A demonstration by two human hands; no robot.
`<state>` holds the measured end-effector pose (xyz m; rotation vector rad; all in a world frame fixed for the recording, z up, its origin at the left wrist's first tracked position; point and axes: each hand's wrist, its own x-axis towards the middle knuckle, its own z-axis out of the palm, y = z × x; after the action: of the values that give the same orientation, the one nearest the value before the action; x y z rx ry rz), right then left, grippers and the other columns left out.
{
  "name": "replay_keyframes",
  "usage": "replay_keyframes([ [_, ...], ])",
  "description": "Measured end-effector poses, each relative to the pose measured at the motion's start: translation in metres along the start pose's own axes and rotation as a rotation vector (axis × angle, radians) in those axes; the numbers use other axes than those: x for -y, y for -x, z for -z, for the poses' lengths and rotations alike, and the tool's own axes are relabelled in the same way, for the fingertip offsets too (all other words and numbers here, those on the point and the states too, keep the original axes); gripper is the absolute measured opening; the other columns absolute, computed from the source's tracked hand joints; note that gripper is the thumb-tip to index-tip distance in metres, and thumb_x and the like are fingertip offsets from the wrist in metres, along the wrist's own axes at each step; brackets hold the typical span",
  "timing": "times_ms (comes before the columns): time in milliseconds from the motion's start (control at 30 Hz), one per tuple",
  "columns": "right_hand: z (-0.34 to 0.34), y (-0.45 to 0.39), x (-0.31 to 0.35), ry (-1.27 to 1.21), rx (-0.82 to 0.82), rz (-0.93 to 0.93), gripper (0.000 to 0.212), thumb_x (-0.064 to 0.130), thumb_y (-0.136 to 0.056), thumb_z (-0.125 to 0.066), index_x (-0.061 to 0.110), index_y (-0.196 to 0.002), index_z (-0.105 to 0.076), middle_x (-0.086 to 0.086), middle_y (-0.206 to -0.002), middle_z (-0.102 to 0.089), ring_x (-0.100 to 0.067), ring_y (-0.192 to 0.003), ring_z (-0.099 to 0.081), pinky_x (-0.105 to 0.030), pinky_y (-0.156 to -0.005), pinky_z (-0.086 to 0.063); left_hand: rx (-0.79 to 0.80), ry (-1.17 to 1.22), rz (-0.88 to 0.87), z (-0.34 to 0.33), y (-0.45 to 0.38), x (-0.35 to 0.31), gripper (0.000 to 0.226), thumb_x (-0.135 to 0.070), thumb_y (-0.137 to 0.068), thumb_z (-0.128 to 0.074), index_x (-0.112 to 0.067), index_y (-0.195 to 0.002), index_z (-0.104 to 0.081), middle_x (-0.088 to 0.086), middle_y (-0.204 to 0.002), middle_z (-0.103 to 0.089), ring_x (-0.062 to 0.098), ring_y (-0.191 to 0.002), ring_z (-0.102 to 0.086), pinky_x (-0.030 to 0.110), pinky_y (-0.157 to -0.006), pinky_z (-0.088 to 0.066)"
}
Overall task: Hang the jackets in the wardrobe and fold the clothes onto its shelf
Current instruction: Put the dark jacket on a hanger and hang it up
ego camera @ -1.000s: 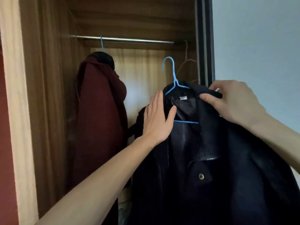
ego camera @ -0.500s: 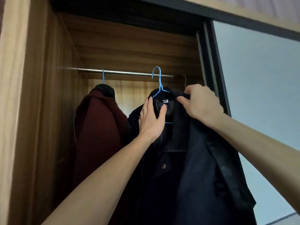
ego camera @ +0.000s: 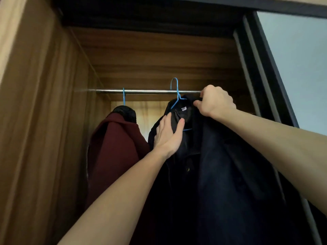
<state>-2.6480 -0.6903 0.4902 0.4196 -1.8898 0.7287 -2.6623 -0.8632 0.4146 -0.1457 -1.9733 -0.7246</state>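
Note:
A dark navy jacket hangs on a blue wire hanger whose hook rises just above the metal rail; whether the hook rests on the rail I cannot tell. My right hand grips the jacket's collar and right shoulder up by the rail. My left hand lies flat with spread fingers against the jacket's left shoulder and collar. A maroon coat hangs on another blue hanger further left on the rail.
The wardrobe's wooden left wall and its top panel close in the space. A dark sliding-door frame stands at the right, with a pale wall beyond it.
Both hands have lifted the navy jacket up and into the wardrobe; its hanger hook has gone from below the rail to rail height. My view has tilted upward.

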Motion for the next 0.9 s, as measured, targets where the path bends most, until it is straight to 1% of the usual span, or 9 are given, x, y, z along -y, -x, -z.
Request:
replay_keyframes([
  [167,-0.016,-0.032,0.012,-0.086,-0.007,-0.05,0.034,0.028,-0.096,-0.071,0.012,-0.126,-0.067,-0.016,-0.13,-0.065,-0.04,-0.12,-0.062,-0.036,-0.083,-0.044,-0.014,-0.063,0.017,-0.012,-0.026,0.003,0.074,-0.069,-0.103,-0.031,-0.035,-0.166,-0.014,-0.01,-0.174,-0.011,0.018,-0.159,-0.012,0.045,-0.128,-0.016],
  [300,-0.034,-0.042,0.023,-0.116,0.009,-0.052,0.033,0.025,-0.096,-0.072,0.01,-0.124,-0.065,-0.016,-0.129,-0.065,-0.039,-0.121,-0.062,-0.036,-0.08,-0.042,-0.023,-0.065,-0.012,-0.018,-0.04,0.003,0.071,-0.068,-0.104,-0.03,-0.035,-0.165,-0.018,-0.006,-0.173,-0.015,0.022,-0.158,-0.016,0.048,-0.127,-0.019],
  [500,-0.065,-0.038,0.028,-0.108,0.035,-0.108,0.032,0.026,-0.098,-0.07,0.009,-0.124,-0.063,-0.014,-0.126,-0.066,-0.036,-0.117,-0.064,-0.035,-0.076,-0.042,-0.029,-0.072,-0.092,-0.015,-0.049,0.013,0.061,-0.063,-0.106,-0.026,-0.039,-0.163,-0.023,-0.009,-0.17,-0.023,0.021,-0.156,-0.023,0.047,-0.125,-0.022],
  [633,-0.076,-0.035,0.024,-0.119,0.043,-0.129,0.031,0.03,-0.098,-0.069,0.012,-0.123,-0.064,-0.013,-0.125,-0.066,-0.038,-0.117,-0.064,-0.037,-0.076,-0.043,-0.046,-0.077,-0.079,-0.009,-0.051,0.032,0.059,-0.059,-0.107,-0.026,-0.038,-0.162,-0.025,-0.012,-0.168,-0.029,0.018,-0.154,-0.027,0.047,-0.124,-0.025],
  [700,-0.08,-0.031,0.024,-0.118,0.059,-0.137,0.029,0.03,-0.098,-0.07,0.013,-0.121,-0.066,-0.012,-0.122,-0.066,-0.037,-0.115,-0.064,-0.036,-0.075,-0.042,-0.044,-0.08,-0.086,-0.005,-0.051,0.041,0.058,-0.059,-0.107,-0.027,-0.037,-0.161,-0.027,-0.011,-0.166,-0.032,0.017,-0.153,-0.03,0.048,-0.123,-0.028],
  [767,-0.084,-0.024,0.026,-0.107,0.089,-0.141,0.027,0.029,-0.098,-0.07,0.013,-0.12,-0.066,-0.011,-0.118,-0.067,-0.035,-0.112,-0.065,-0.035,-0.073,-0.041,-0.045,-0.094,-0.107,-0.001,-0.05,0.047,0.058,-0.059,-0.107,-0.027,-0.036,-0.159,-0.03,-0.01,-0.164,-0.037,0.017,-0.151,-0.033,0.046,-0.122,-0.031],
  [833,-0.09,-0.015,0.028,-0.085,0.105,-0.131,0.028,0.03,-0.099,-0.069,0.013,-0.121,-0.065,-0.011,-0.119,-0.067,-0.035,-0.111,-0.065,-0.035,-0.073,-0.041,-0.046,-0.118,-0.119,0.003,-0.047,0.05,0.056,-0.058,-0.107,-0.029,-0.035,-0.158,-0.033,-0.009,-0.161,-0.041,0.015,-0.148,-0.036,0.043,-0.12,-0.034],
  [900,-0.092,-0.008,0.03,-0.055,0.098,-0.093,0.031,0.033,-0.101,-0.067,0.012,-0.123,-0.064,-0.012,-0.122,-0.067,-0.035,-0.112,-0.065,-0.036,-0.074,-0.041,-0.053,-0.142,-0.128,0.007,-0.044,0.053,0.054,-0.057,-0.108,-0.03,-0.035,-0.156,-0.036,-0.008,-0.158,-0.045,0.015,-0.146,-0.038,0.043,-0.118,-0.036],
])
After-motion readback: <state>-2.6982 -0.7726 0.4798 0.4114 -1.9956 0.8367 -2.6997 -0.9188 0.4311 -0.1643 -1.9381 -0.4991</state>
